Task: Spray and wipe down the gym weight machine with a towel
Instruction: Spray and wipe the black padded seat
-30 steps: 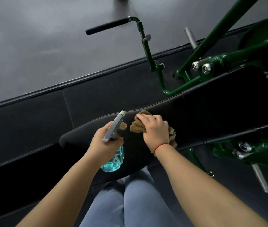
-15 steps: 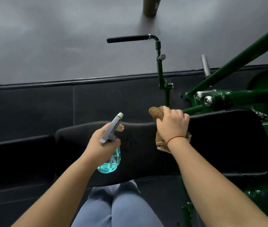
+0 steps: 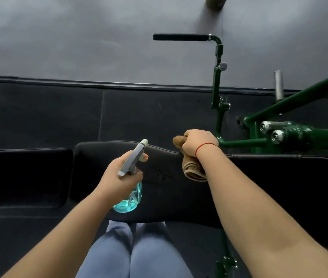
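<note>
Dark flooring lies beyond the black pad (image 3: 165,189). Our right hand (image 3: 197,143) clutches the towel (image 3: 193,171) on the pad's far edge; our left hand (image 3: 119,175) grips the spray bottle (image 3: 131,197) above its middle. We judge the towel could snag the green frame (image 3: 241,143) beside the pad.

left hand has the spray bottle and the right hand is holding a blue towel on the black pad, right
Not quite. The towel is brown, not blue; the pale blue thing is the spray bottle. The head view shows the right hand gripping the towel at the far edge of the black pad, and the left hand holding the spray bottle, as you said.
</note>
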A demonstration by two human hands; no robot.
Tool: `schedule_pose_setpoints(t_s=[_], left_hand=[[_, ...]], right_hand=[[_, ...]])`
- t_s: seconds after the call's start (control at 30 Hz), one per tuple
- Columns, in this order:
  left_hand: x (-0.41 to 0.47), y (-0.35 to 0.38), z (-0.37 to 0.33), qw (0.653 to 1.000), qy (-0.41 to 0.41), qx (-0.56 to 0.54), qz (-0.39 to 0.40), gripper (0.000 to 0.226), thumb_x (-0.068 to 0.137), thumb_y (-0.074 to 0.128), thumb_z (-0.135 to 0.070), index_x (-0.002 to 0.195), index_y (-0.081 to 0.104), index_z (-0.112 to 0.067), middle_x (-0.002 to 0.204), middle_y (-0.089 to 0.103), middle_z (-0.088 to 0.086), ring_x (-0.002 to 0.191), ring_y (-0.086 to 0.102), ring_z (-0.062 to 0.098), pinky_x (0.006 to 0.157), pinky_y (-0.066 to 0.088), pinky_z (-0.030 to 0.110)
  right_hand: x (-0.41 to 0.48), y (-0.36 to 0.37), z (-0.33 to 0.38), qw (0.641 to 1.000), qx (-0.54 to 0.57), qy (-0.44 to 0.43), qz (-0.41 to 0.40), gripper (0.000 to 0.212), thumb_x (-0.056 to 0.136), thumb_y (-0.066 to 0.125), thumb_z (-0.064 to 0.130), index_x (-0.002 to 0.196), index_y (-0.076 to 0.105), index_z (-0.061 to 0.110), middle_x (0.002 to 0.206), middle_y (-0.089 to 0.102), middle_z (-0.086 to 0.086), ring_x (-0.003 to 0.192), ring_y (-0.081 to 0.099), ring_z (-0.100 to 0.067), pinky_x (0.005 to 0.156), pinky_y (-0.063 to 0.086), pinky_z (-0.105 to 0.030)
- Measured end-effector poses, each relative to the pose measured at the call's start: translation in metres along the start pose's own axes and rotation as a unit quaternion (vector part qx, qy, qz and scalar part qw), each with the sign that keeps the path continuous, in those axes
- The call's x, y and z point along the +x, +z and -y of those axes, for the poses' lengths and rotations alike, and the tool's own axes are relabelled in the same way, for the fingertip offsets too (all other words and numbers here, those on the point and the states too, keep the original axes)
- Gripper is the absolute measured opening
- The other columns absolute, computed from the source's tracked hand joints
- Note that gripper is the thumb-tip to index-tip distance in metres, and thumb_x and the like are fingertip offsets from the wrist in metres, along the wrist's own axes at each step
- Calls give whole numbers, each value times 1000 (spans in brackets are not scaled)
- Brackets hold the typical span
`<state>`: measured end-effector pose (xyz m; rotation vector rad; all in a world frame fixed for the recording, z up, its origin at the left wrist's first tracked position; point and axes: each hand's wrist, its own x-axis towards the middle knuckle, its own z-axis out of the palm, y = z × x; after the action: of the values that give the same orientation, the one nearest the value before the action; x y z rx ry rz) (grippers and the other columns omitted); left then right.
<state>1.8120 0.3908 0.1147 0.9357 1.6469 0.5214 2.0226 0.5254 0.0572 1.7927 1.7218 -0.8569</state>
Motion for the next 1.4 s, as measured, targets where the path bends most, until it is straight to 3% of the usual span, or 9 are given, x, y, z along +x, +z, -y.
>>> schedule_pose_setpoints(t_s=[0.27,0.4,0.57,0.77,0.83,0.93,1.03,1.27,1.4], left_hand=[[19,4,6,999,28,20,14,41,86,66,1,105,68,-36,75,57,5,65,53,17,61,50,31],[27,-1,25,1000,17,11,9,42,87,64,0,104,68,-38,73,55,4,60,48,15,56,46,30],[30,-16,57,1000,13,2,6,45,86,65,1,105,69,-39,83,65,15,78,63,33,70,54,37],[34,-36,97,999,20,-5,38,44,88,64,3,104,68,-38,80,62,15,61,52,14,53,46,20],[36,-43,110,998,22,-11,54,44,88,63,3,103,68,-38,78,61,12,63,53,23,52,46,21],[36,-54,126,997,31,-4,77,46,86,63,5,100,69,-39,79,60,18,67,57,35,54,46,27],[32,-69,138,994,45,-2,102,46,86,62,6,99,69,-38,73,56,14,54,47,17,47,41,26],[30,-92,159,990,55,-10,131,42,88,62,9,104,69,-29,71,56,10,48,45,10,44,40,21],[34,-95,170,989,54,-11,140,40,88,64,7,108,69,-27,75,59,10,48,47,8,45,41,19]], right_hand=[[6,-27,-48,994,20,109,19,29,87,56,30,115,67,29,107,65,-3,102,56,-29,101,38,-47],[15,2,-6,996,-55,71,-5,23,92,51,31,109,65,24,87,57,0,88,53,-27,85,35,-42],[20,41,35,990,-111,22,-87,29,94,56,30,122,56,27,103,64,-3,101,58,-28,84,39,-41],[7,107,50,931,-112,-48,-344,40,86,68,21,126,63,26,100,70,3,97,60,-25,79,40,-38],[3,124,51,915,-73,-51,-393,47,83,70,16,128,63,23,107,70,2,100,59,-27,81,42,-40],[-12,143,58,898,-23,-53,-437,54,84,68,12,136,61,21,122,68,1,112,58,-27,88,44,-44],[-35,174,67,885,-2,-54,-462,54,86,64,11,140,60,20,129,66,0,118,57,-25,90,45,-43],[-106,237,56,896,5,-78,-437,63,77,75,6,137,63,22,130,66,2,117,56,-23,91,44,-39],[-114,210,27,875,50,39,-480,66,78,69,3,140,58,20,131,64,-5,114,56,-33,90,49,-48]])
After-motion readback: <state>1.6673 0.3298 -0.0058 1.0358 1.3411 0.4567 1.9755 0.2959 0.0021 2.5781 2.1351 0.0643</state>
